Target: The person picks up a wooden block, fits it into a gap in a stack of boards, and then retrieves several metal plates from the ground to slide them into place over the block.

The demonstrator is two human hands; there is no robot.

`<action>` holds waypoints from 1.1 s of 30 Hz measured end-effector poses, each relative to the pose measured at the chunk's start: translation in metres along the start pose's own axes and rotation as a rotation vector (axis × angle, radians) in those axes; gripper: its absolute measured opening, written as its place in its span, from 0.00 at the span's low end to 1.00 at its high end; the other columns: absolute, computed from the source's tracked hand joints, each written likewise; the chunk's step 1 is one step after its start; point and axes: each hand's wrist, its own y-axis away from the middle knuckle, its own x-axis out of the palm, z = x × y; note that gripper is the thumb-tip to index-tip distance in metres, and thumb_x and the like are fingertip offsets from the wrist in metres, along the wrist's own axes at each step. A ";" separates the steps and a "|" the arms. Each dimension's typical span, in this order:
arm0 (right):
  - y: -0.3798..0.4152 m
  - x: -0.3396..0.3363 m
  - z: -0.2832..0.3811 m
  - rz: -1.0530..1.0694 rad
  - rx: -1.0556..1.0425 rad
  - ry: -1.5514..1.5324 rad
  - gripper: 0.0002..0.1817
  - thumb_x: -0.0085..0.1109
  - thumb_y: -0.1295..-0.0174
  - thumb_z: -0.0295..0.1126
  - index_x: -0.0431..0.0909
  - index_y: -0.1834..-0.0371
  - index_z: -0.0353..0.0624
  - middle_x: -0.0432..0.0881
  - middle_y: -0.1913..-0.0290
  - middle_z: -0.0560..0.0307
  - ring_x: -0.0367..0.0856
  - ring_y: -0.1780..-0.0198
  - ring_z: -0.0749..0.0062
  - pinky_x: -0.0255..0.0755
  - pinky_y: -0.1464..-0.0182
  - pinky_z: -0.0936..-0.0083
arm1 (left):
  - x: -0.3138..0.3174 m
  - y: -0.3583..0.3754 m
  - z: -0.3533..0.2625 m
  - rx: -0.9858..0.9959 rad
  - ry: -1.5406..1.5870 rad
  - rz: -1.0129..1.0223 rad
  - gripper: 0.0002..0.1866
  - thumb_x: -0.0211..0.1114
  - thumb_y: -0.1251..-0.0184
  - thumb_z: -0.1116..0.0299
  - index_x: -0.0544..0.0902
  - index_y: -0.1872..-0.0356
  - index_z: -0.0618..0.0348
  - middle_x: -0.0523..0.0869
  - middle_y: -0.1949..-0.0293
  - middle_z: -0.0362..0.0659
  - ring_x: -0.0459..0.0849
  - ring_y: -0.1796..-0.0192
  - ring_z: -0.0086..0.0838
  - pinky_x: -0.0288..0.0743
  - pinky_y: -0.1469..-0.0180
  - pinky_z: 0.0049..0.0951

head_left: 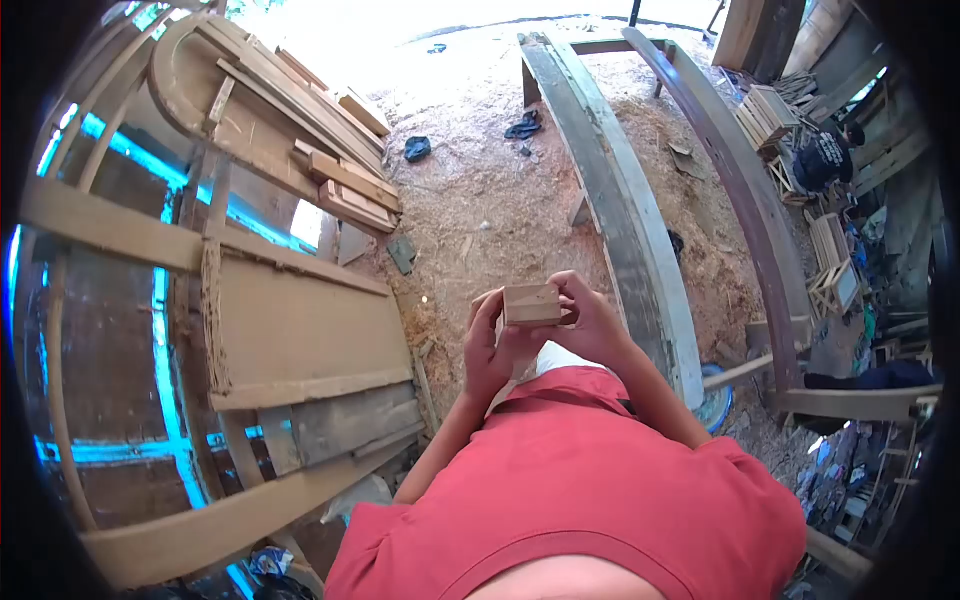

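Closest to the camera, a red shirt [570, 500] fills the lower middle, with both forearms reaching forward from its sleeves. Just past the waist, the left hand [488, 348] and the right hand [597, 328] hold a small wooden block [532, 307] between them, up off the floor [455, 215]. The fingers [570, 286] of both hands are closed on the block, the left hand at its left side and the right hand at its right, so that its broad faces show between them.

To the left, apart from the hands, is a wide panel [310, 320] with a wooden rim, and worn boards [350, 430] sit on its nearer side. To the right, a long plank [625, 210], part dark and part pale, runs away from the body, raised above the floor; a blue tub [715, 408] is partly hidden by its near end. Past the plank, a reddish beam [745, 205] runs roughly alongside.

Farther out, shavings litter the floor, a stack [358, 195] of short timber is on the left, and two dark crumpled bits [417, 149] lie apart, too small to identify. At far right, beyond the beam, a person [823, 162] in a dark top is among wooden frames [768, 115]
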 end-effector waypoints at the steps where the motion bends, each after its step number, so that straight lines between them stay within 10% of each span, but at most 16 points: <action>1: -0.034 -0.014 -0.003 0.034 -0.009 0.000 0.36 0.84 0.44 0.24 0.69 0.35 0.43 0.86 0.42 0.49 0.90 0.39 0.61 0.89 0.43 0.64 | 0.002 -0.034 0.012 0.004 -0.010 0.001 0.26 0.61 0.20 0.74 0.72 0.25 0.73 0.75 0.30 0.54 0.76 0.26 0.42 0.69 0.21 0.44; 17: -0.377 -0.156 0.032 0.168 -0.277 0.208 0.35 0.81 0.40 0.26 0.76 0.30 0.39 0.87 0.38 0.47 0.88 0.37 0.61 0.84 0.35 0.63 | 0.002 -0.350 0.086 0.060 0.002 -0.235 0.28 0.64 0.23 0.79 0.70 0.25 0.73 0.73 0.29 0.55 0.75 0.24 0.44 0.68 0.20 0.45; 33: -0.653 -0.217 0.040 -0.108 -0.135 0.325 0.35 0.87 0.48 0.30 0.79 0.37 0.40 0.86 0.45 0.50 0.88 0.43 0.65 0.86 0.42 0.64 | -0.084 -0.701 0.192 0.261 -0.080 0.182 0.31 0.74 0.32 0.65 0.76 0.30 0.67 0.81 0.37 0.56 0.81 0.34 0.51 0.75 0.30 0.44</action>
